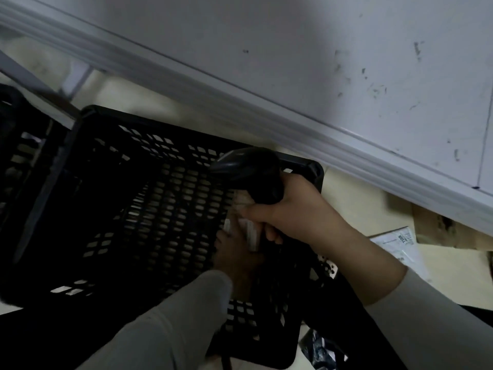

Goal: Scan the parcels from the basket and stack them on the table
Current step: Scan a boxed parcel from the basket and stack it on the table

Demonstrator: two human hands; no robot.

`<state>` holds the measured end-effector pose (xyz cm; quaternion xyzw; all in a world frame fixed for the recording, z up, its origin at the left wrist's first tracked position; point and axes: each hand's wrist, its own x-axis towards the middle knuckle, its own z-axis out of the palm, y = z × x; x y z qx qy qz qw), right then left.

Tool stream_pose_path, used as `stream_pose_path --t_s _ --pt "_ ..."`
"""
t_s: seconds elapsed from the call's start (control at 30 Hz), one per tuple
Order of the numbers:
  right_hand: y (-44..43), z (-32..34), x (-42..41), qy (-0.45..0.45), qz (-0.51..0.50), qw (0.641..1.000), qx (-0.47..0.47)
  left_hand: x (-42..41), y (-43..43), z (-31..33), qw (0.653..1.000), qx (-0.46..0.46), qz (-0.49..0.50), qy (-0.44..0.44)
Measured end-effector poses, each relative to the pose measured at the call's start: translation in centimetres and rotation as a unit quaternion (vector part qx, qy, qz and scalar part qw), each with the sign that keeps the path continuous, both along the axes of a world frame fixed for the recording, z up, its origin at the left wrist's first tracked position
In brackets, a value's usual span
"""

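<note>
Right hand (293, 209) is wrapped tight round the handle of a black scanner (248, 169), held over the right end of the basket (160, 145) with its head pointing back across the basket. Left hand (232, 260) is down inside the basket, right under the scanner hand, with its fingertips up against a pale parcel (250, 233) with white stripes. It's really dark in there, so I honestly can't tell if that hand is gripping the parcel or just touching it. The parcel sits low in the right end of the basket, partly hidden by the right hand.

The basket itself is black mesh plastic on a pale floor. Another black basket (16, 145) is right beside its left end. The white table (346, 62) edge runs just past its far side. Right of the basket, on the floor, are a brown cardboard piece (437, 225) and a white labelled packet (400, 244).
</note>
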<state>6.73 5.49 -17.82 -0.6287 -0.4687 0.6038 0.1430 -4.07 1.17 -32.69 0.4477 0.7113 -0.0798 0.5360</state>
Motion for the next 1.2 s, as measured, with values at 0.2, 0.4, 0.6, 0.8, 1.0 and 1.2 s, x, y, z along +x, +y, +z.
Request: stream_pose_path --t_s 0.2,0.4,0.6,0.8,1.0,1.2 --pt "-1.4 2.1 -1.6 -0.004 0.014 0.999 0.034 -5.9 0.7 1.3 0.994 0.009 0.108 0.018" --pt "-4.3 5.9 -3.8 0.014 0.011 0.996 0.090 -10.7 -0.1 8.3 0.956 0.028 0.288 -0.042" --pt "-7.0 12.0 -5.6 0.016 0.002 0.984 0.175 -14.0 -2.6 16.2 0.911 0.116 0.372 -0.136" --pt "-8.4 15.6 -4.5 0.022 -0.103 0.968 0.230 -12.4 -1.6 24.6 0.874 0.245 0.369 -0.198" --pt "-9.2 18.0 -1.0 0.070 -0.239 0.930 0.270 -7.8 3.8 30.2 0.879 0.275 0.330 -0.207" --pt "-9.3 18.3 1.8 0.084 -0.276 0.915 0.283 -3.6 8.8 30.9 0.917 0.269 0.283 -0.083"
